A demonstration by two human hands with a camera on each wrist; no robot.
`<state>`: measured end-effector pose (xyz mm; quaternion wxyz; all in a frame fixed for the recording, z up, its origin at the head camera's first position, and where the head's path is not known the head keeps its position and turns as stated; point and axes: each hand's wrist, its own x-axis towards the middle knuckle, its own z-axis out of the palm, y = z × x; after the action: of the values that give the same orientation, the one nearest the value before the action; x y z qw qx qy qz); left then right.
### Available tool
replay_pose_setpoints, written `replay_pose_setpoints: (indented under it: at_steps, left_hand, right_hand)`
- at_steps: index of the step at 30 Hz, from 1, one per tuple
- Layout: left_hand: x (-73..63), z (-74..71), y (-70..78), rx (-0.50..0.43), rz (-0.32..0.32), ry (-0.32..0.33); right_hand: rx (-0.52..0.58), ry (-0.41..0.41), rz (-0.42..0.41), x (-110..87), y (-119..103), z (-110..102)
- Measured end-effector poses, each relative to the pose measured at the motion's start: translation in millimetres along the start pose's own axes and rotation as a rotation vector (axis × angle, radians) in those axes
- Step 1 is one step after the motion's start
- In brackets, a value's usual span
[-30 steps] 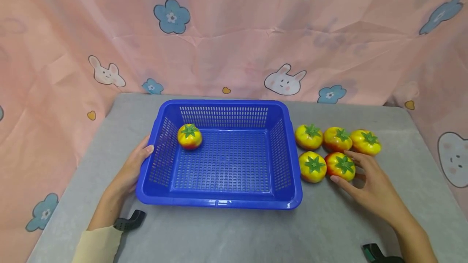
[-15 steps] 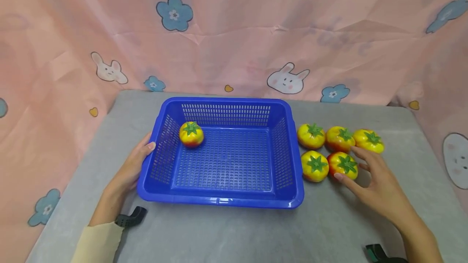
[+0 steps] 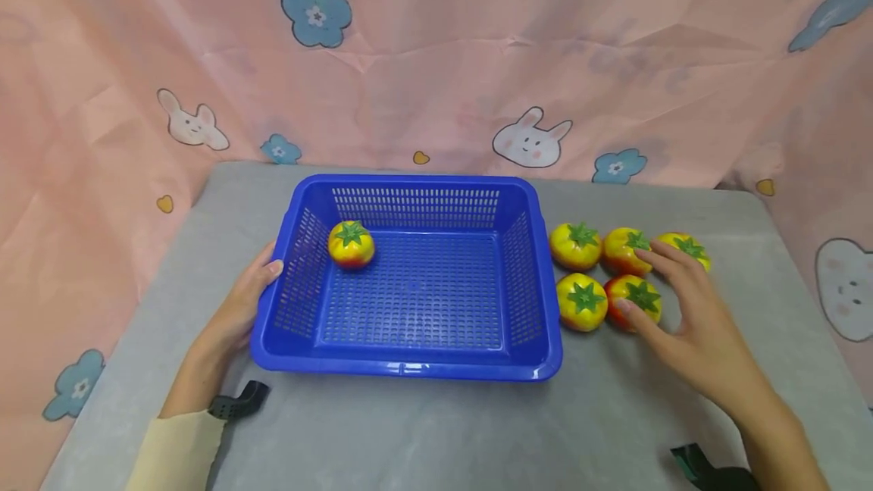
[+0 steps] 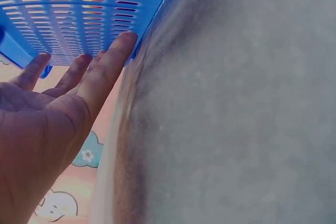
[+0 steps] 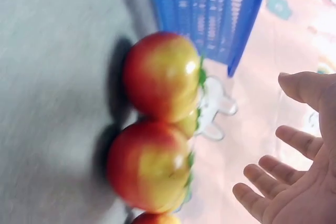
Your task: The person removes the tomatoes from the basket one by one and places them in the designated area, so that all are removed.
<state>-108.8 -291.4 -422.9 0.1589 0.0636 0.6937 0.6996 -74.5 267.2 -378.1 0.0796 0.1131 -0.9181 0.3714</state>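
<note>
A blue plastic basket (image 3: pixel 409 370) stands on the table with one yellow-and-red tomato (image 3: pixel 351 245) in its left rear part. My left hand (image 3: pixel 235 305) holds the basket's left side, thumb at the rim and fingertips against the slotted outer wall (image 4: pixel 94 30). Right of the basket, several tomatoes sit close together in two rows. Over the front right tomato (image 3: pixel 634 303) is my right hand (image 3: pixel 689 324), thumb and fingers spread. In the right wrist view its fingers (image 5: pixel 262 182) hang apart from the tomatoes (image 5: pixel 163 77) with nothing between them.
Three tomatoes form the back row (image 3: pixel 576 247), and another tomato (image 3: pixel 582 301) sits against the basket's right side. A pink patterned cloth (image 3: pixel 423 59) hangs behind the grey table (image 3: pixel 423 438). Dark straps (image 3: pixel 239 400) cross both wrists.
My right hand has loosened from around the front right tomato and lifted over it, its fingertips shifting toward the back row. The tomatoes, basket and left hand stay as they were.
</note>
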Motion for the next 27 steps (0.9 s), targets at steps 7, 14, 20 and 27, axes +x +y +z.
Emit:
replay_pose_setpoints:
  at_steps: [7, 14, 20, 27]
  left_hand:
    - [1.1, 0.7, -0.4, -0.010, 0.001, -0.014]
    - [0.3, -1.0, 1.5, -0.026, -0.002, -0.027]
    - [0.2, -1.9, 2.0, -0.017, -0.019, -0.015]
    - [-2.7, -1.7, 0.7, 0.001, 0.002, -0.026]
  right_hand:
    - [0.005, 0.024, -0.049, -1.1, -29.8, 6.4]
    - [-0.028, -0.064, -0.055, 15.2, -52.5, 10.3]
    - [-0.038, -0.136, -0.061, 29.5, -71.0, 14.5]
    - [-0.011, -0.170, -0.107, 47.8, -87.5, 14.7]
